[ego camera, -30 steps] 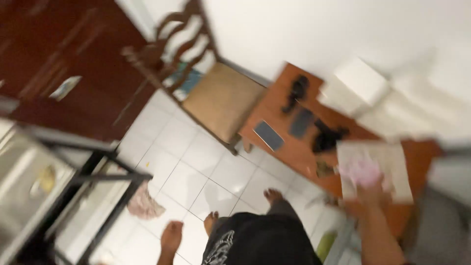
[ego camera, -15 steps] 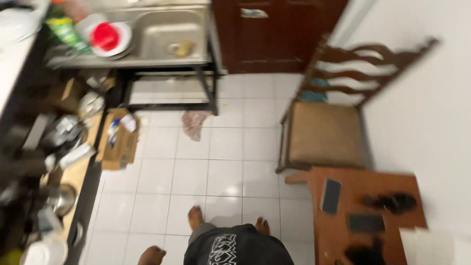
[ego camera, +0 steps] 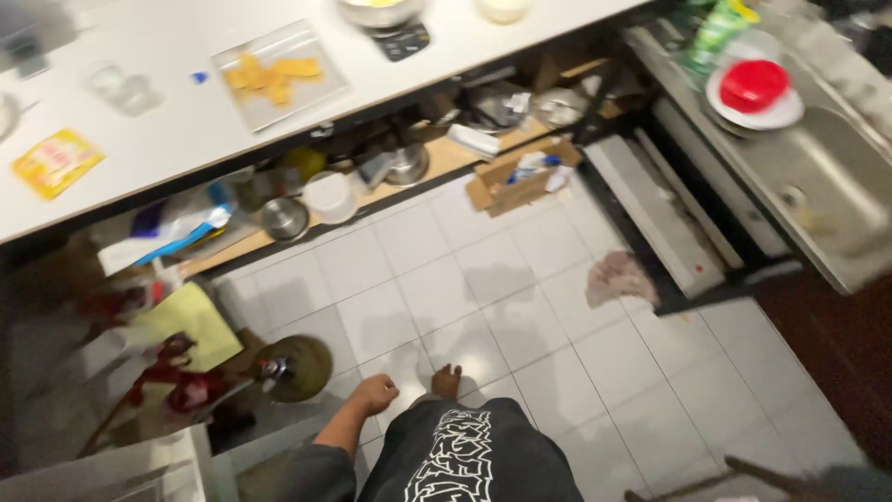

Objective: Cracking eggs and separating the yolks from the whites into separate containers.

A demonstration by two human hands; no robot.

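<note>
My left hand [ego camera: 373, 394] hangs beside my hip over the white tiled floor [ego camera: 520, 325], fingers curled in a loose fist with nothing visible in it. It is close to my bare foot [ego camera: 446, 379] and a round pot lid [ego camera: 295, 368] lying on the floor to its left. My right hand is out of view. Ahead runs a white counter [ego camera: 167, 121] carrying a clear tray of yellow food pieces [ego camera: 277, 72], a yellow packet [ego camera: 56, 162] and a bowl on a small scale [ego camera: 388, 20].
A steel sink [ego camera: 818, 186] at right holds a red bowl on a white plate [ego camera: 754, 91]. Under the counter, a low shelf holds pots [ego camera: 283, 217] and clutter. A cardboard box [ego camera: 520, 175] and a rag [ego camera: 619, 277] lie on the floor.
The view has swung from the wooden side table and chair, past the sink, to the counter. My right hand, earlier reaching onto the table, has left view; my left hand still hangs low.
</note>
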